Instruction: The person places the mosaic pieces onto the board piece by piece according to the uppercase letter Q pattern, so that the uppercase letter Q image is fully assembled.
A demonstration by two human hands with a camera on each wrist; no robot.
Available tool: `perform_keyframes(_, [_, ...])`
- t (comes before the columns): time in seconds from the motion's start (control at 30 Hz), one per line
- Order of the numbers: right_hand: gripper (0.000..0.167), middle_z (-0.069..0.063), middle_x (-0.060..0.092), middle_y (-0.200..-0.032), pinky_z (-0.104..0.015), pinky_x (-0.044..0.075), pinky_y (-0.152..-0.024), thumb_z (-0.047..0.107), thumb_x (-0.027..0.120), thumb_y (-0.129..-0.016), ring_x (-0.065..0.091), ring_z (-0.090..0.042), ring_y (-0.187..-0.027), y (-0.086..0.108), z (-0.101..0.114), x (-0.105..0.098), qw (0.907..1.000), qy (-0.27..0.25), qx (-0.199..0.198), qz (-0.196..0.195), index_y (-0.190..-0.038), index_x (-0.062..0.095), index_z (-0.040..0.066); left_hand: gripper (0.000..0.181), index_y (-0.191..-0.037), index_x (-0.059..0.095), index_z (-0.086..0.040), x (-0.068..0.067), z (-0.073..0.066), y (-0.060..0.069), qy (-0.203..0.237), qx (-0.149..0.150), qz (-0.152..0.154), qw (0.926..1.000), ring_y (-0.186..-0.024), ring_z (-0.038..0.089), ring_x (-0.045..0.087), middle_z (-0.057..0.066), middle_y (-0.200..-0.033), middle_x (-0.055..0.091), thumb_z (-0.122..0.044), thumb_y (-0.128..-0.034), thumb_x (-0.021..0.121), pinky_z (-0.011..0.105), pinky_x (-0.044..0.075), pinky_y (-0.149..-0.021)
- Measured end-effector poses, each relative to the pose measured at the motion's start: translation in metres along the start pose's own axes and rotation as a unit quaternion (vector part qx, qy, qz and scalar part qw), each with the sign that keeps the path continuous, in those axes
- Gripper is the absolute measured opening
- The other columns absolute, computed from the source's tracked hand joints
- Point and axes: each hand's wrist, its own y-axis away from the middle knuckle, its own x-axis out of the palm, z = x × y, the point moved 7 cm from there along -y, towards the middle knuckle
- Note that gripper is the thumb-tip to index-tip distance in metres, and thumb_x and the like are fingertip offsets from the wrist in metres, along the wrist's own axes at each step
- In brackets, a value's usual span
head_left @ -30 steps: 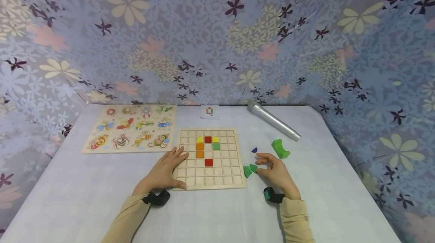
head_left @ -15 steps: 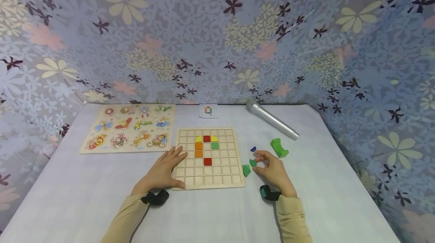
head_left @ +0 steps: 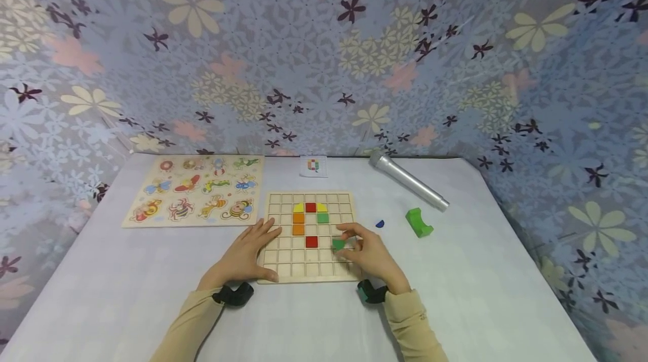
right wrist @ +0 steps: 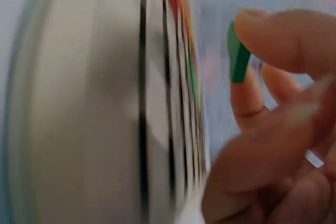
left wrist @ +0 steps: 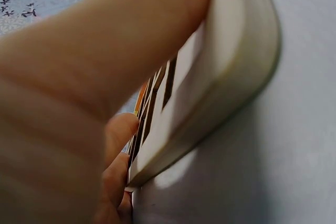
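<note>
My right hand [head_left: 372, 255] is over the right part of a wooden grid board [head_left: 283, 273], its fingers pinching a small green block [head_left: 338, 244] with a curved side. In the right wrist view that green block [right wrist: 239, 56] sits between the fingertips, apart from the board [right wrist: 68, 103]. My left hand [head_left: 245, 255] rests with spread fingers on the board's left edge. Set in the grid are red blocks [head_left: 311, 241], orange blocks [head_left: 298, 230], yellow pieces [head_left: 322, 208] and a green square [head_left: 323, 218]. The second green piece is out of sight, perhaps behind my right hand.
Right of the board lie a small blue half-round piece [head_left: 379, 224], a green arch block [head_left: 419, 223] and a silver microphone-shaped tube [head_left: 409, 180]. A pattern card [head_left: 313, 166] is behind the board. An insect picture puzzle [head_left: 194, 190] lies at back left.
My right hand has picked up one green block from beside the board and carried it left over the grid. The left hand has stayed on the board's edge.
</note>
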Motion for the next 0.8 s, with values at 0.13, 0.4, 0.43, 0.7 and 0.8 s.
perform_keyframes(0.13, [0.045,-0.009,0.066,-0.103,-0.015,0.035,-0.048,0.007,0.074,-0.083,0.039,-0.002,-0.053,-0.011,0.028,0.044,0.9961,-0.002,-0.047,0.074,-0.126,0.06,0.007,0.105,-0.147,0.041,-0.008,0.003,0.0,-0.002,0.006,0.0,0.008,1.0,-0.148,0.043,0.018,0.017,-0.159,0.026,-0.052,-0.0621,0.084,0.059,0.018,-0.119])
perform_keyframes(0.4, [0.038,-0.008,0.067,-0.106,-0.016,0.039,-0.052,0.005,0.072,-0.083,0.044,-0.005,-0.06,-0.029,0.023,0.068,0.9966,-0.032,-0.035,0.067,-0.12,0.065,0.01,0.106,-0.148,0.04,-0.009,0.011,-0.002,-0.003,0.013,-0.003,0.021,0.9997,-0.148,0.042,0.017,0.016,-0.16,0.024,-0.054,-0.0628,0.083,0.059,0.017,-0.12])
perform_keyframes(0.43, [0.037,-0.009,0.068,-0.106,-0.016,0.039,-0.05,0.005,0.071,-0.083,0.044,-0.006,-0.059,-0.03,0.022,0.069,0.9971,-0.029,-0.035,0.062,-0.119,0.065,0.011,0.106,-0.148,0.04,-0.009,0.01,-0.002,-0.003,0.012,-0.004,0.02,0.9997,-0.148,0.042,0.017,0.016,-0.16,0.025,-0.054,-0.0625,0.083,0.059,0.017,-0.119])
perform_keyframes(0.7, [0.032,-0.005,0.07,-0.11,-0.021,0.047,-0.07,0.008,0.071,-0.083,0.061,-0.013,-0.088,-0.04,0.025,0.073,0.9964,0.061,-0.059,-0.005,-0.113,0.068,0.014,0.105,-0.148,0.04,-0.01,0.003,0.001,-0.004,0.005,-0.005,0.012,0.9999,-0.148,0.042,0.018,0.016,-0.16,0.026,-0.054,-0.0626,0.083,0.058,0.017,-0.12])
perform_keyframes(0.8, [0.031,-0.006,0.07,-0.111,-0.021,0.048,-0.069,0.007,0.071,-0.083,0.063,-0.017,-0.091,-0.042,0.026,0.074,0.9968,0.055,-0.057,-0.008,-0.113,0.068,0.013,0.105,-0.148,0.04,-0.01,0.002,0.003,-0.003,0.007,-0.011,0.014,0.9998,-0.148,0.042,0.017,0.016,-0.16,0.025,-0.054,-0.0626,0.083,0.058,0.017,-0.12])
